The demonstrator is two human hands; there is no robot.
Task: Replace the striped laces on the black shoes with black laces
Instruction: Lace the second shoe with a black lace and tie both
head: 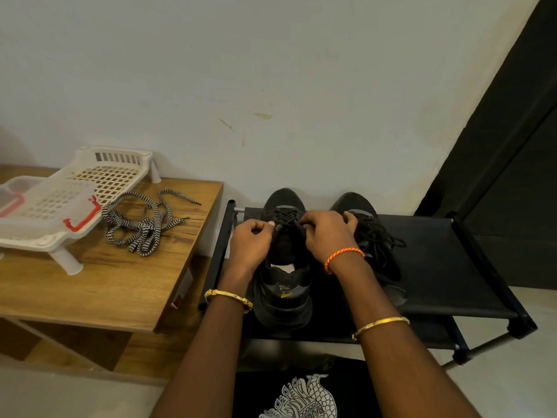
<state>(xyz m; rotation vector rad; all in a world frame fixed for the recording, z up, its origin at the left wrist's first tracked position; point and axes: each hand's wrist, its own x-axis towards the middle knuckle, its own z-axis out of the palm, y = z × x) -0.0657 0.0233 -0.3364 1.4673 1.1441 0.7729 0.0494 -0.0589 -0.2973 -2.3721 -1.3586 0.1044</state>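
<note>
striped laces (141,220) lie on the table (90,285), well left of the left hand (251,241). it and the right hand (327,233) each pinch black lace (286,218) over the near shoe (284,267); uneven pulling could leave lopsided ends.

Both hands work at the near black shoe (283,285) on a black fabric shoe rack (446,267). The left hand (250,242) and right hand (328,233) each have their fingers (262,226) curled at the top of the tongue, apparently pinching the black lace (286,218) between them. Just right of the right fingers stands the second black shoe (373,236), its black lace loose. Well left of the left fingers, striped laces (141,224) lie heaped on the wooden surface (90,285), beside a white plastic basket (99,173).
</note>
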